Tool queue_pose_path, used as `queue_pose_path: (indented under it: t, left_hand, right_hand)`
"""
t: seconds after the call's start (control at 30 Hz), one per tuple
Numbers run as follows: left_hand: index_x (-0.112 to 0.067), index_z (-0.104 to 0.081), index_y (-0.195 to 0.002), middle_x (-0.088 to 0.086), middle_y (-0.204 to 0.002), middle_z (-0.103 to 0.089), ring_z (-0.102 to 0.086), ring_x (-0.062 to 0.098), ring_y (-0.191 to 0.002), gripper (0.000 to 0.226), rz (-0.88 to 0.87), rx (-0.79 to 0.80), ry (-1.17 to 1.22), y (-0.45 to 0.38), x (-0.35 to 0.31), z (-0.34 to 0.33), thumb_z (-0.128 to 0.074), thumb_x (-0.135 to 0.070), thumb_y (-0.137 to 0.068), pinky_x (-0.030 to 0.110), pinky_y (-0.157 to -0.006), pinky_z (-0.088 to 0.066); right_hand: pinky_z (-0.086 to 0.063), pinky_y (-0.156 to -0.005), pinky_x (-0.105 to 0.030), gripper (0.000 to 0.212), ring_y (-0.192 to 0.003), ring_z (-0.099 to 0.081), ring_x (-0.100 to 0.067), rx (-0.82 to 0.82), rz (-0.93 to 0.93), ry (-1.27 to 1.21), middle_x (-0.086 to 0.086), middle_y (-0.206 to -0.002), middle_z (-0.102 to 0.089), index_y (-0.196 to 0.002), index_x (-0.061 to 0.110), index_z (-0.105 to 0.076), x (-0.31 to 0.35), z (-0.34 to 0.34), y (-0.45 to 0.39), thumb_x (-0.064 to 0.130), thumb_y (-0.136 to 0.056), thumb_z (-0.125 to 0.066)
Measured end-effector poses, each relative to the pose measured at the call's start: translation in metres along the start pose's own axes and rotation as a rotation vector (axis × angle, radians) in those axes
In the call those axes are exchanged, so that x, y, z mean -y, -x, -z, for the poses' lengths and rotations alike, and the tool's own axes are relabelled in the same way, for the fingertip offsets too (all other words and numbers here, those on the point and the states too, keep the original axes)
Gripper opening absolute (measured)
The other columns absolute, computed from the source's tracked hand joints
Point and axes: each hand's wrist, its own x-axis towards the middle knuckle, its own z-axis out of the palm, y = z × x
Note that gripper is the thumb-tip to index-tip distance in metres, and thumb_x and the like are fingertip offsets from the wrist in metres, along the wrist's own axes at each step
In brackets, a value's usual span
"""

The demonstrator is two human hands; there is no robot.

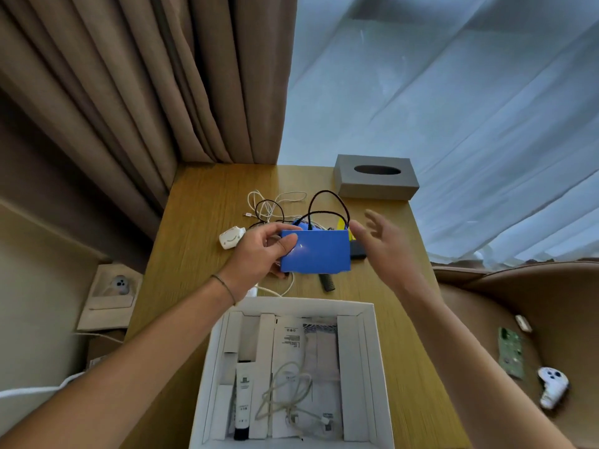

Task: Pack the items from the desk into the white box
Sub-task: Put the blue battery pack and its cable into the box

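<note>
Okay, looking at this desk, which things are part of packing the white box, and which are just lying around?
Part of the job: white box, blue pack in the left hand, tangled cables, black comb, white gadget.

Lying about: grey tissue box, curtains.

Light wooden desk w/ visible grain (201,254), set against the curtains. On it: open white cardboard box (369,319) at near edge; grey rectangular tissue box w/ oval slot (376,186) at far right corner; tangle of white & black cables (272,205) mid-desk; small white rounded plastic gadget (230,241) left of the cables; short black ridged comb (327,282) just beyond the box; white cord (282,290) looping near box's far edge; dark flat item (357,249), partly hidden.
</note>
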Motion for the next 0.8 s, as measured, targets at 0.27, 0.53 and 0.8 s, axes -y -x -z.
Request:
queue_pose_path:
  t: [0.27,0.53,0.8]
  left_hand:
    - [-0.022,-0.066,-0.112,0.005,-0.096,-0.073,-0.072,0.020,-0.085,0.015,-0.050,0.232,-0.191,0.040,0.000,0.001,-0.061,-0.020,-0.098,0.028,-0.057,-0.059]
    - [-0.021,-0.065,-0.113,0.011,-0.097,-0.074,-0.072,0.021,-0.087,0.022,0.103,0.383,-0.242,0.081,0.036,0.003,-0.070,-0.019,-0.092,0.033,-0.067,-0.060]
    - [-0.034,-0.063,-0.104,-0.005,-0.084,-0.073,-0.068,0.009,-0.076,0.024,0.268,0.457,-0.537,0.101,0.079,-0.010,-0.076,-0.028,-0.084,0.025,-0.069,-0.055]
  right_hand:
    - [-0.055,-0.086,-0.038,0.028,-0.083,-0.071,-0.027,0.397,-0.167,-0.870,-0.012,-0.085,-0.073,-0.126,0.002,-0.060,0.011,0.007,0.027,0.012,-0.100,-0.055]
    - [-0.055,-0.070,-0.032,0.031,-0.060,-0.047,-0.014,0.343,-0.245,-0.667,-0.002,-0.067,-0.047,-0.125,0.001,-0.067,0.010,0.001,0.056,0.001,-0.102,-0.045]
    - [-0.062,-0.076,-0.033,0.020,-0.071,-0.061,-0.015,0.432,-0.197,-0.308,-0.004,-0.072,-0.058,-0.109,0.006,-0.069,-0.014,-0.025,0.087,0.003,-0.102,-0.050]
